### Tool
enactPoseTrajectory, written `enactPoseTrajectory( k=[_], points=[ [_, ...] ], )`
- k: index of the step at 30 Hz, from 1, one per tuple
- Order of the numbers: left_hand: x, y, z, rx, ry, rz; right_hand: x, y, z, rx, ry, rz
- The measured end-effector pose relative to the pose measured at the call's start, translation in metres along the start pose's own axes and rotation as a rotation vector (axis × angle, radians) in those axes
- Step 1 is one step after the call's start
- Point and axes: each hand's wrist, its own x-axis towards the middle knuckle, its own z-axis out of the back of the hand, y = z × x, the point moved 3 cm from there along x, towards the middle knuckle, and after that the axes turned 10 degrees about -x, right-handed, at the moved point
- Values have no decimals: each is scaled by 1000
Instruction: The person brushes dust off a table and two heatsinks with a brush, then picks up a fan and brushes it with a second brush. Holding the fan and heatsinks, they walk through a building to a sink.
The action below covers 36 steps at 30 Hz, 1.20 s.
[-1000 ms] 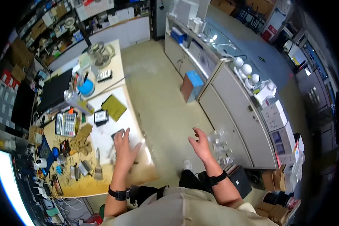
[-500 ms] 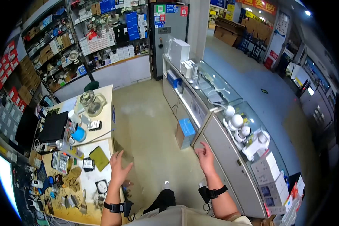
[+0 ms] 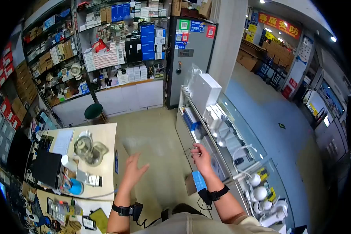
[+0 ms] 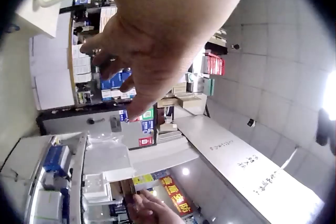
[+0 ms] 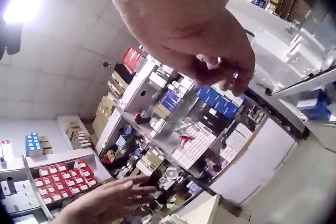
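Note:
My left hand is held out over the floor beside the desk, fingers spread and nothing in them. My right hand hangs near the display counter, its fingers loosely bent and empty. Both wrists carry black straps with small cameras. In the left wrist view, the left hand shows spread fingers against the far shelves. The right wrist view has the right hand with relaxed, curled fingers. On the desk, nearest the left hand, stands a clear jug with a handle.
A glass display counter with white cameras runs along the right. A blue-topped box stands on the floor against it. Ahead are a green stool, loaded shelves and a grey safe. A blue cup of tools is on the desk.
The head view has tilted up and moved forward along the aisle, so the desk's near part slides out below. Both hands moved along, empty throughout; the right hand's fingers are more curled.

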Motion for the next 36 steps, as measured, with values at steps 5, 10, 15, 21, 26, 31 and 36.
enactPoseTrajectory(
  k=[5, 10, 15, 21, 26, 31, 36],
  points=[
    [141, -8, -10, -251, 45, -30, 124, 20, -48, 37, -24, 110],
    [312, -14, -7, -314, 57, -118, 291, 61, -80, 282, 28, 136],
    [501, -46, -3, -500, 133, -188, 464, 131, -86, 596, 13, 109],
    [687, -68, -7, -664, 223, -247, 646, 220, -81, 704, -58, 233],
    [848, -88, -33, -1071, 396, -143, 781, 278, -70, 713, -170, 361],
    [1020, -123, -70, -1378, 595, -308, 931, 316, -46, 880, -111, 407],
    [1178, -172, -79, -1425, 744, -378, 1076, 366, -11, 773, -281, 587]
  ],
)
